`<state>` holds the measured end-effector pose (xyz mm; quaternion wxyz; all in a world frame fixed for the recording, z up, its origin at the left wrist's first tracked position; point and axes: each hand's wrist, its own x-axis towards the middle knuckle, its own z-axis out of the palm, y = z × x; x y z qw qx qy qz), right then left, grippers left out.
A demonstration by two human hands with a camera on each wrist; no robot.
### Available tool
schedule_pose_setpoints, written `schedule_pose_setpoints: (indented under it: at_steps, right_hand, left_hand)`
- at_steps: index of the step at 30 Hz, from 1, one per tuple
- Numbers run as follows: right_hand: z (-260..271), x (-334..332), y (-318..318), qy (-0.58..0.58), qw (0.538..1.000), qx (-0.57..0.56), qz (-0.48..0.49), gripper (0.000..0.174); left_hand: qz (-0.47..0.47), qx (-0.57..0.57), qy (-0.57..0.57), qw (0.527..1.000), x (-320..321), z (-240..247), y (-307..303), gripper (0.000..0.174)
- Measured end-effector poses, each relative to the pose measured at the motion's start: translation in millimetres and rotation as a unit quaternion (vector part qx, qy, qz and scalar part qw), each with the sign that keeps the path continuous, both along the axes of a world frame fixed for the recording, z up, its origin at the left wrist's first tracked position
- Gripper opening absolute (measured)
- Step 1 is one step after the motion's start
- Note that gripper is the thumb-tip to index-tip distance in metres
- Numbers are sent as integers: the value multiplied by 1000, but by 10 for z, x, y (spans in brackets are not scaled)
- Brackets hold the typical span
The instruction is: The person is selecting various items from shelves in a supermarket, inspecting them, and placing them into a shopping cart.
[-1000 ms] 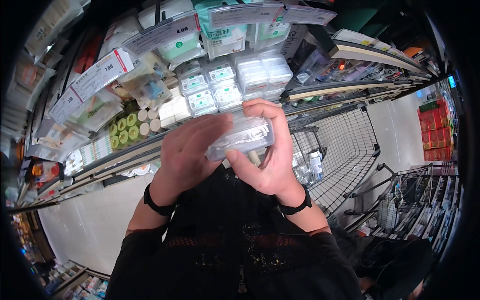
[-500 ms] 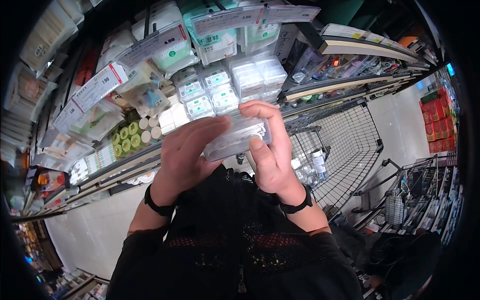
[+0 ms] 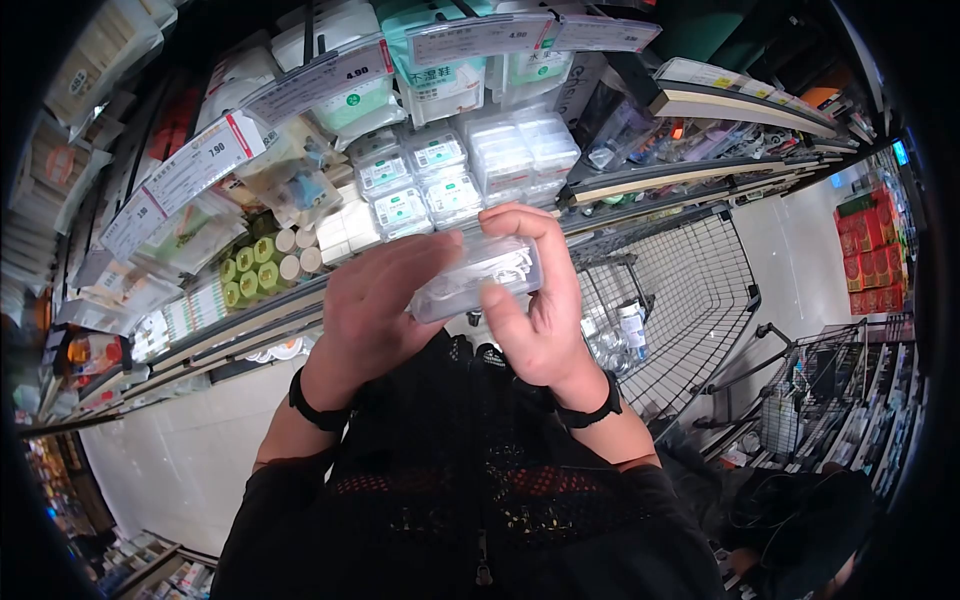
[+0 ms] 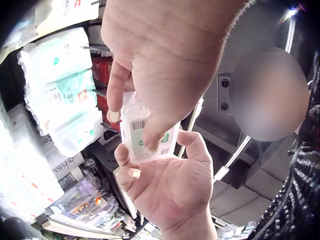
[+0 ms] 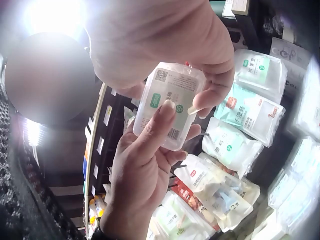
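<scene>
Both hands hold a small clear plastic box (image 3: 455, 294) in front of the chest, with thin white sticks like floss picks inside. My left hand (image 3: 372, 305) grips its left end, fingers over the far side and thumb underneath. The left thumb presses on the printed label (image 5: 177, 90) on the underside, as the right wrist view shows. Around the right end curls my right hand (image 3: 548, 335), its thumb on the near edge and index finger at the far corner. The lid looks closed.
Similar clear boxes (image 3: 400, 205) are stacked on the shelf just beyond the hands. Hanging packs (image 3: 440, 75) and price tags (image 3: 205, 155) project above. A wire shopping cart (image 3: 690, 310) stands to the right, a bottle (image 3: 632, 328) inside it. Red boxes (image 3: 868, 255) are piled farther right.
The right thumb has shifted rightward along the box and then slightly back. With a small tilt of the box, the white sticks show more clearly. Both hands keep their hold.
</scene>
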<state>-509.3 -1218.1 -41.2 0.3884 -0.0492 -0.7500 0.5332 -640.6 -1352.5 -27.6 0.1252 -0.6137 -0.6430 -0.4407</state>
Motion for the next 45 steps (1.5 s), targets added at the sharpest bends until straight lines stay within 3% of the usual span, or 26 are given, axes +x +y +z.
schedule_pose_setpoints:
  at_steps: [7, 15, 22, 25, 26, 27, 28, 32, 33, 35, 36, 38, 39, 41, 45]
  right_hand:
    - [36, -31, -59, -27, 999, -2, -26, 57]
    - [-48, 55, 39, -8, 1000, 8, -15, 36]
    - [8, 166, 117, -16, 1000, 17, -14, 38]
    - [22, 204, 106, -64, 995, -70, 43, 48]
    - [19, 189, 92, -35, 994, -81, 57, 56]
    - [14, 169, 65, -7, 993, -93, 72, 66]
    - [33, 145, 7, -2, 988, -138, 69, 87]
    - [35, 249, 105, -77, 992, -73, 74, 90]
    - [72, 266, 133, -123, 986, -53, 96, 89]
    - [104, 272, 127, -168, 979, -32, 114, 89]
    - [108, 268, 104, -158, 979, -65, 115, 86]
    - [93, 254, 78, -150, 977, -97, 113, 84]
    - [59, 242, 67, -130, 978, -110, 117, 84]
    - [-20, 197, 6, -112, 978, -123, 124, 84]
    - [-84, 85, -96, -20, 974, -198, 105, 73]
  left_hand:
    - [21, -5, 46, 999, 1, -56, -10, 45]
    - [6, 8, 7, 1000, 55, -64, 58, 43]
    - [-4, -17, -23, 1000, 75, -36, 101, 43]
    - [-18, -66, -67, 995, 63, 26, 75, 45]
    - [-71, -44, -244, 966, 72, 33, 76, 45]
    - [-121, -21, -413, 902, 78, 38, 75, 44]
    - [-121, -23, -412, 903, 72, 49, 72, 44]
    - [-177, -67, -559, 807, -24, 74, 34, 29]
    - [-179, -68, -558, 807, -39, 79, 35, 29]
    - [-163, -81, -640, 746, -63, 86, 38, 43]
    - [-166, -83, -640, 745, -70, 72, 37, 43]
    - [-227, -59, -462, 856, -76, 15, 24, 65]
    - [-227, -59, -465, 854, -83, -12, 17, 65]
    - [-246, -45, -444, 861, -113, -51, -5, 85]
    - [-226, 0, -373, 900, -205, -96, -119, 78]
